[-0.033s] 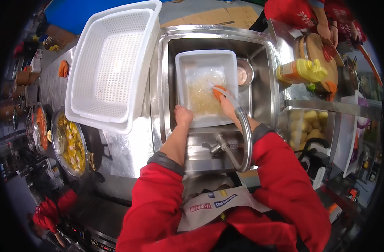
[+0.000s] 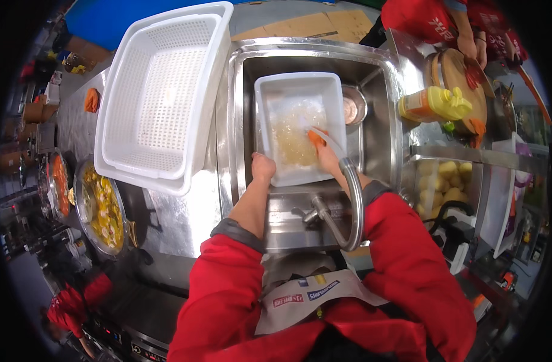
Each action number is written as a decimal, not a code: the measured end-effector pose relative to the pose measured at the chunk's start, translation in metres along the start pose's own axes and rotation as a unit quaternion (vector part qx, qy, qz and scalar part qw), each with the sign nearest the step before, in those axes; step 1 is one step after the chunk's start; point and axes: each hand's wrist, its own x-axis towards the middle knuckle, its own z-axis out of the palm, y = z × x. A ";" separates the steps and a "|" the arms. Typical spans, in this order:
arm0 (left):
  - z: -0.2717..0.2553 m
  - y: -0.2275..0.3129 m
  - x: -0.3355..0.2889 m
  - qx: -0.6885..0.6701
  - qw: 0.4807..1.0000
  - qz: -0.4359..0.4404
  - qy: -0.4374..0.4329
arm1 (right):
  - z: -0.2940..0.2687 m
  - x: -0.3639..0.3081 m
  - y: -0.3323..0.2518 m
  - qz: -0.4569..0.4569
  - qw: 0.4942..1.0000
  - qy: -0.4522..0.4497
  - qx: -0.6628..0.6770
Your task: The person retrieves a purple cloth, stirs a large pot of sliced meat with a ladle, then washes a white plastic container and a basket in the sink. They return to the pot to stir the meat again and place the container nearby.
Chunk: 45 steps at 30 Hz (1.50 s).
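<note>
A white plastic tub [image 2: 288,86] sits in the steel sink [image 2: 372,151], with shallow yellowish, frothy liquid in its bottom. My left hand [image 2: 263,166] is closed on the tub's near left rim. Inside the tub's right side, my right hand [image 2: 328,158] grips a bright orange item that looks like a cloth [image 2: 316,138]; the fingers partly hide it. From the curved metal faucet [image 2: 355,205], a pale translucent stream or tube [image 2: 328,142] runs past this hand toward the liquid.
A round metal container [image 2: 352,105] stands in the sink, right of the tub. Left are stacked white baskets [image 2: 194,151] and a pan of yellow food [image 2: 104,208]. Right are a yellow bottle [image 2: 430,104], a cutting board [image 2: 457,78], potatoes [image 2: 448,181] and another person's hand [image 2: 467,47].
The tub has shifted slightly right and toward me, turning a little. My right hand and the orange cloth have moved slightly nearer. My left hand still holds the rim.
</note>
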 end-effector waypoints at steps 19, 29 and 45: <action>-0.028 0.033 -0.022 0.079 0.990 0.070 -0.098 | 0.032 0.040 -0.068 -0.442 0.817 -0.082 -0.360; -0.029 0.030 -0.017 0.098 0.990 0.047 -0.090 | 0.004 0.086 -0.034 -0.236 0.846 -0.065 -0.474; -0.043 0.043 -0.032 0.109 0.980 0.091 -0.136 | 0.060 -0.013 -0.043 -0.309 0.926 -0.202 -0.075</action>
